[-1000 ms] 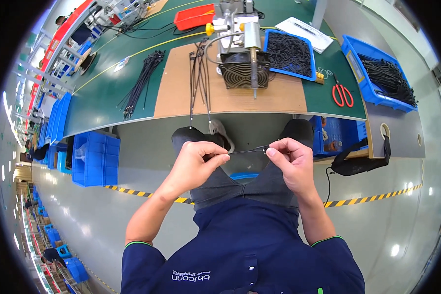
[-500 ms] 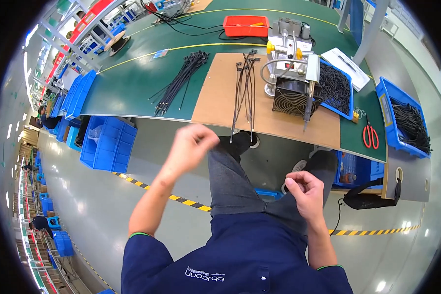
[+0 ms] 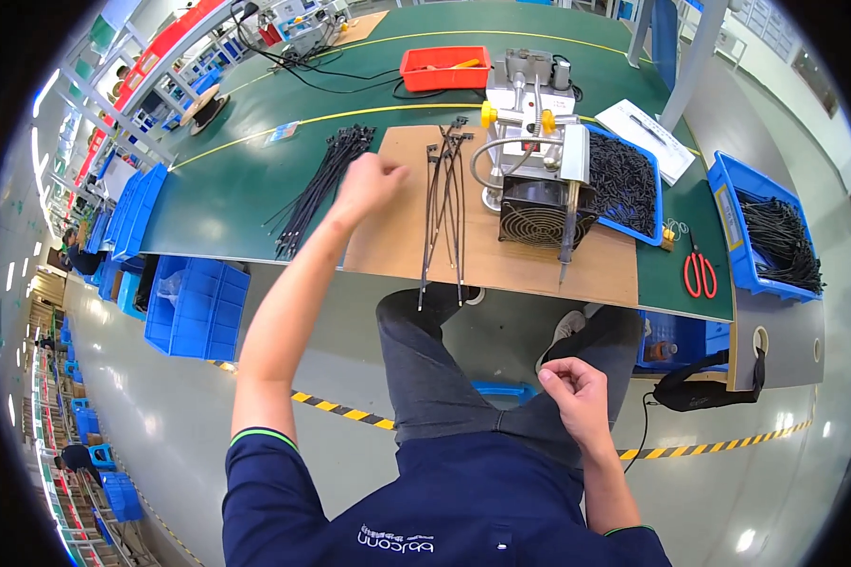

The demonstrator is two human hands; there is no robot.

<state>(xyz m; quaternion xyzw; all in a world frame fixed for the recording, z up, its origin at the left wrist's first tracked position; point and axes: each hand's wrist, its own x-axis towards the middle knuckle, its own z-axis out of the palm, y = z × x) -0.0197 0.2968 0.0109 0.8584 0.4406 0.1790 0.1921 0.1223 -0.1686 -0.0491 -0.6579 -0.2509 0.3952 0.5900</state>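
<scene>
My left hand (image 3: 371,185) is over the brown cardboard sheet (image 3: 388,222), fingers curled inward. It is between a thick bundle of black cables (image 3: 323,184) on its left and a smaller group of black cables (image 3: 444,194) on its right. Whatever those fingers hold, if anything, is hidden. Above my lap, my right hand (image 3: 581,397) is closed with thumb and fingertips together; anything in that pinch is too small to make out. Beyond the smaller group stands a bench machine (image 3: 529,123) with a black fan (image 3: 544,215) and a slanting nozzle (image 3: 569,222).
A blue tray of small black parts (image 3: 624,180) is right of the machine, with red-handled scissors (image 3: 700,274) nearby. A blue bin of black cables (image 3: 775,227) stands farther right. At the back is a red tray (image 3: 444,71); blue crates (image 3: 194,307) are left below the table edge.
My left hand has moved forward from in front of the table edge to over the cardboard. My right hand has dropped slightly and stays pinched. The view has shifted a little.
</scene>
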